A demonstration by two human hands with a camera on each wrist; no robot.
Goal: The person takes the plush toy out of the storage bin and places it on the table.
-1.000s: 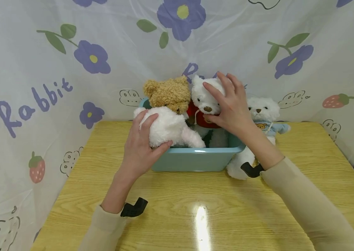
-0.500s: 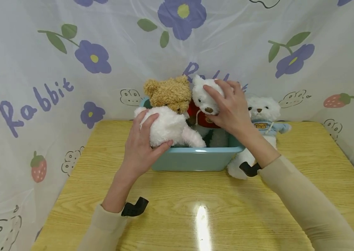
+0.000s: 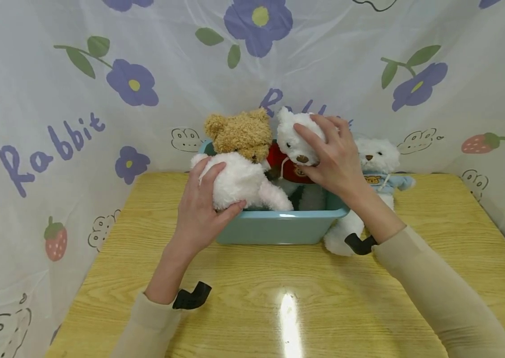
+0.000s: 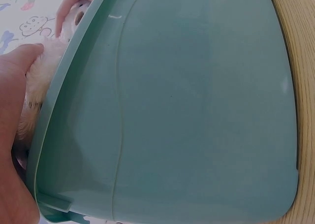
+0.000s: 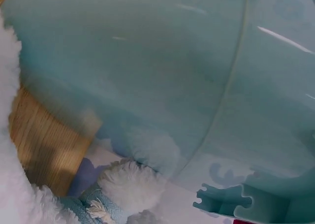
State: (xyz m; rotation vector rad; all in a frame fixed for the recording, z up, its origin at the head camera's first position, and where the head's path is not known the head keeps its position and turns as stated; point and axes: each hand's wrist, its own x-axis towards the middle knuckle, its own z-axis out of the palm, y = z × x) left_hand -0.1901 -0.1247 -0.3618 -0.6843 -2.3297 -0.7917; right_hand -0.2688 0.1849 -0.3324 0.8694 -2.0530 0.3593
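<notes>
My left hand grips a fluffy white plush toy, fingers over its left side and thumb along the front. This toy lies with its face hidden at the front left of a blue-green plastic bin, a pale pink part pointing right. My right hand holds the head of a white teddy bear in a red hoodie, fingers spread over the top and thumb under the cheek. That bear sits upright in the bin's right half. Behind the white plush toy, a curly brown teddy bear leans in the bin.
Just right of the bin, a white teddy bear in a blue hoodie sits on the wooden table, partly behind my right forearm. A white curtain with purple flowers hangs behind the table. In the left wrist view, the bin wall fills most of the picture.
My right hand's fingers have come down closer over the white bear's head, and that head has shifted slightly right. The left hand and its plush toy stay in place.
</notes>
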